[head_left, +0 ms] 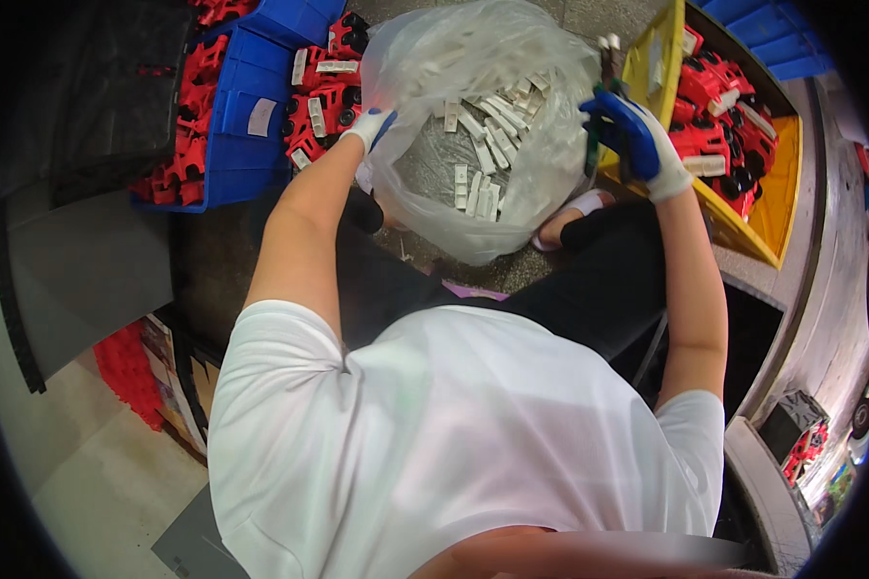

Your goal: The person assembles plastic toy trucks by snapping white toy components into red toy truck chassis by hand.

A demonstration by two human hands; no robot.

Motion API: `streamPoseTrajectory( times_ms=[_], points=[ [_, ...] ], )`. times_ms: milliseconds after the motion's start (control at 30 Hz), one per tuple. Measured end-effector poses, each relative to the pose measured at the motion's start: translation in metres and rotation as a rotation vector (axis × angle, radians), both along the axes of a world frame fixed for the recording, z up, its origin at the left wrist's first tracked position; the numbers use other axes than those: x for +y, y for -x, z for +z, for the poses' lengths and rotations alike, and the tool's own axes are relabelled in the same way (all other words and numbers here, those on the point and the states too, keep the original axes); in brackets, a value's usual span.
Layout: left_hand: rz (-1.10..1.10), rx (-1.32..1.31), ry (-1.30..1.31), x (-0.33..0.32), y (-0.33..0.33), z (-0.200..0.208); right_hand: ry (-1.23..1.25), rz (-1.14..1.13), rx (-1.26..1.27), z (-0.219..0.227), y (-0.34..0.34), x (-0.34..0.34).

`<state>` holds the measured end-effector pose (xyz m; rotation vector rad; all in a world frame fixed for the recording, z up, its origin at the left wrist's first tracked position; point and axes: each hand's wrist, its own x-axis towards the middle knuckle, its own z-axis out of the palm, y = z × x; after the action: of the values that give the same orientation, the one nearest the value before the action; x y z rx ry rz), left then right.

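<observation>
A large clear plastic bag (425, 217) stands open between my feet, with several white plastic pieces (497, 130) lying inside. My left hand (369, 127), in a white glove with blue fingers, is at the bag's left rim beside red toy vehicles (326, 106). Most of its fingers are hidden, so its grip does not show. Over the bag's right side, my gloved right hand (639, 140) is closed around a dark-handled tool (592, 154) that looks like pliers. The tool stands roughly upright, partly covered by the fingers.
A blue crate (237, 121) of red toy vehicles sits on the left. To the right, a tilted yellow crate (743, 232) holds more red vehicles with white pieces. A grey panel (77, 280) is at far left. My sandaled foot (574, 217) is beside the bag.
</observation>
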<state>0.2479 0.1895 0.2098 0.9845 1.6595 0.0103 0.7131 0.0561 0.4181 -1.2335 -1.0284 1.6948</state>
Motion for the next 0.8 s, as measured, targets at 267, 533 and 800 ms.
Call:
streamPoseTrajectory(
  times_ms=[267,533,800],
  points=[
    [0.119,-0.256,-0.702,-0.072,-0.084,0.195,-0.276,0.022,0.180,0.009,0.011,-0.010],
    [-0.085,-0.315,-1.134,-0.053,-0.076,0.398,-0.274,0.038,0.070,0.007,-0.015,-0.028],
    [-0.148,-0.258,-1.096,-0.056,-0.089,0.423,-0.695,-0.031,-0.061,-0.021,-0.028,-0.013]
  ],
)
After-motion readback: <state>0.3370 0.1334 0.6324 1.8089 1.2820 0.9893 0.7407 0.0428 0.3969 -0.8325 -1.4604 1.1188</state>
